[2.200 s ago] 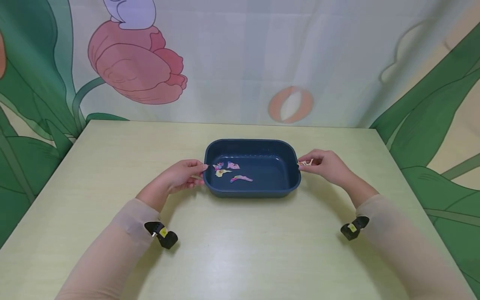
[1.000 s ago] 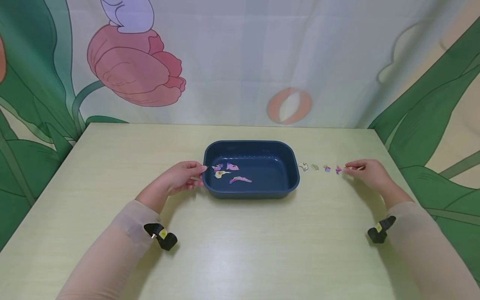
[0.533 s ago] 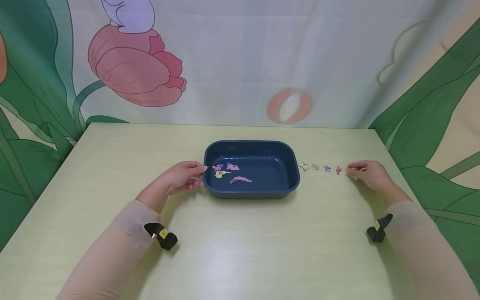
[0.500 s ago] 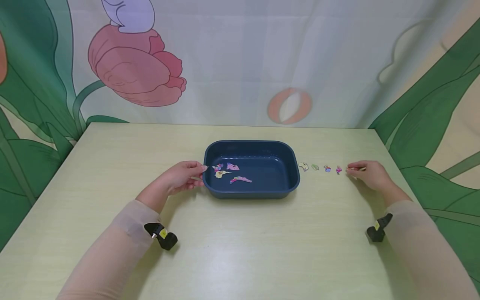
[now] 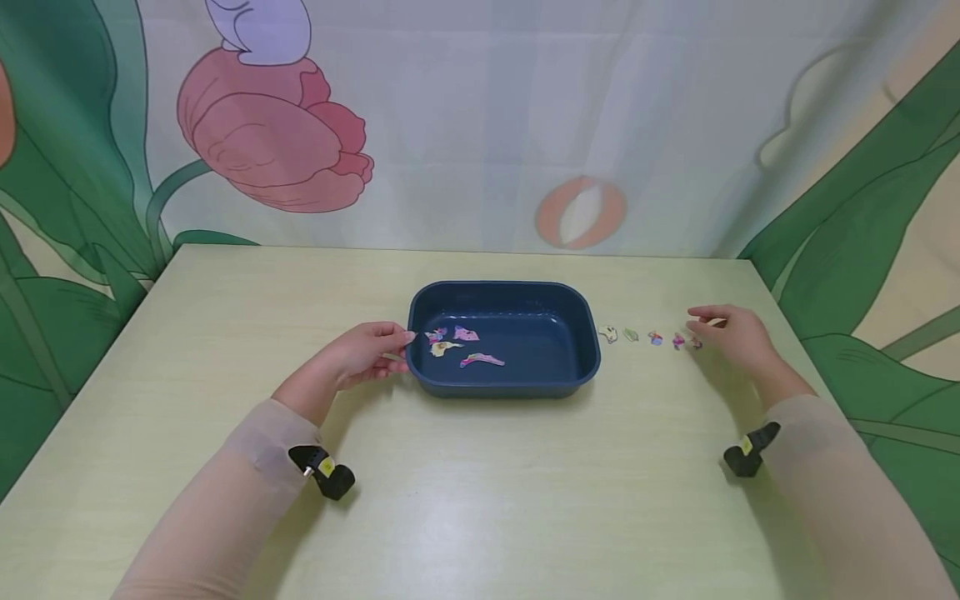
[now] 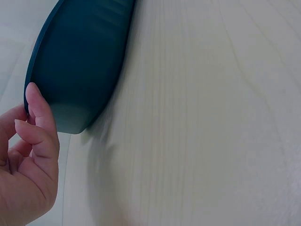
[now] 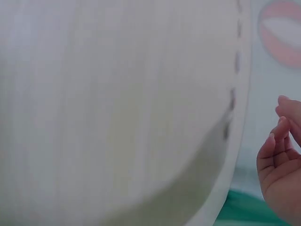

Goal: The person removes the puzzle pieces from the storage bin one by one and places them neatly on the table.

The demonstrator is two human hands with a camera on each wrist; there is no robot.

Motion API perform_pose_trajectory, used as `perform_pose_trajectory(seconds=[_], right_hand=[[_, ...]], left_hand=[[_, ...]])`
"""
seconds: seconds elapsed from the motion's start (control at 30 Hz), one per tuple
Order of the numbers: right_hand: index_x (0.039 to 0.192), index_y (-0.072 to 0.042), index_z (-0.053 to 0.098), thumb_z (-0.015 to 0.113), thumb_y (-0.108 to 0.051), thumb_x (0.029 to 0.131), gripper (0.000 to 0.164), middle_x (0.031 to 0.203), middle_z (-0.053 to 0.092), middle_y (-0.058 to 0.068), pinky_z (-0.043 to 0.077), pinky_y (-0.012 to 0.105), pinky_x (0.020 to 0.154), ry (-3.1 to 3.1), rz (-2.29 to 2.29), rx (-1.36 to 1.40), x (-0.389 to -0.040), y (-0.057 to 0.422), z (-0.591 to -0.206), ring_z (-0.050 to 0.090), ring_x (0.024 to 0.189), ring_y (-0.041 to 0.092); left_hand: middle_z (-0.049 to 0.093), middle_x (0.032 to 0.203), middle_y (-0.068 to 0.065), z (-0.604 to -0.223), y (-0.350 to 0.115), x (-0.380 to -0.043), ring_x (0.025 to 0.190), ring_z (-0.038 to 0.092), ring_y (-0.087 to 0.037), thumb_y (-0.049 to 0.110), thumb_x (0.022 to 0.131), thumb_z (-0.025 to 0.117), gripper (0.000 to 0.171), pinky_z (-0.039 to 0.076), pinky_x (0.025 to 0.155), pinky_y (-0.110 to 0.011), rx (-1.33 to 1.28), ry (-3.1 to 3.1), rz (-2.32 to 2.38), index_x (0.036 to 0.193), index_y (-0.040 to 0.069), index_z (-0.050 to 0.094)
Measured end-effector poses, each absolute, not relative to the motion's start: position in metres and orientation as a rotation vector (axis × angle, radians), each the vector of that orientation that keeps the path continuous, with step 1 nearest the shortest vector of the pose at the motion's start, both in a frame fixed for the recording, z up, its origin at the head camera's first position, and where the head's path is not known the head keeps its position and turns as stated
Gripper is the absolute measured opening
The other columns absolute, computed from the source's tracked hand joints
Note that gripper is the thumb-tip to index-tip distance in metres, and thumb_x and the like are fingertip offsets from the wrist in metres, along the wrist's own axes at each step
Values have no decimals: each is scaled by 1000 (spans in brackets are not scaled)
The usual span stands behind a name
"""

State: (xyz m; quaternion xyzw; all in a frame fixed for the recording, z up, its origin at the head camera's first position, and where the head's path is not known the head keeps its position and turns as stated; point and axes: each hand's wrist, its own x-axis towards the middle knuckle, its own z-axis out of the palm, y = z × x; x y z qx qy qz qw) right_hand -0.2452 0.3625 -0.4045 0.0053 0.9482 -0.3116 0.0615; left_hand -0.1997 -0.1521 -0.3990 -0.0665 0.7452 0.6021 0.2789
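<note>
A dark blue rectangular basin (image 5: 502, 388) stands on the table. My left hand (image 5: 367, 354) pinches its left rim between thumb and fingers, as the left wrist view also shows. Several flat, colourful sticker-like cutouts lie in the left part of the basin, among them a pink one (image 5: 466, 333), a yellowish one (image 5: 444, 348) and a long pink one (image 5: 482, 359). On the table, right of the basin, small cutouts form a row: a white one (image 5: 608, 334), a green one (image 5: 631, 335) and several more. My right hand (image 5: 735, 335) hovers by the row's last cutout (image 5: 697, 342), holding nothing, thumb and fingers apart.
The pale wooden table (image 5: 480, 483) reaches back to a printed curtain (image 5: 465, 125) with flowers and leaves. Each wrist carries a small black camera (image 5: 322, 471).
My right hand moves from the basin's right side to the right, leaving a row of cutouts, lets go of the last one and lifts slightly away. The left hand stays on the rim.
</note>
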Motion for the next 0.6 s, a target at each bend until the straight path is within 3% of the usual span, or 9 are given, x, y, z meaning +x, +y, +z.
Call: perform_pose_trajectory(seconds=[0.3, 0.6], right_hand=[[128, -7, 55, 58, -39, 91, 49, 108, 51, 14, 44, 27, 56, 2804, -1140, -53, -245, 307, -388, 46, 84, 29], [122, -8, 61, 64, -37, 88, 45, 109, 58, 9, 40, 25, 59, 2740, -1254, -269, -245, 254, -381, 48, 84, 23]], left_hand=[[57, 84, -5, -397, -152, -198, 69, 59, -14, 27, 96, 52, 29, 41, 55, -20, -181, 1995, 1611, 107, 0, 52], [57, 84, -5, -397, -152, -199, 68, 59, -14, 26, 97, 52, 29, 41, 54, -19, -179, 1984, 1619, 108, 0, 51]])
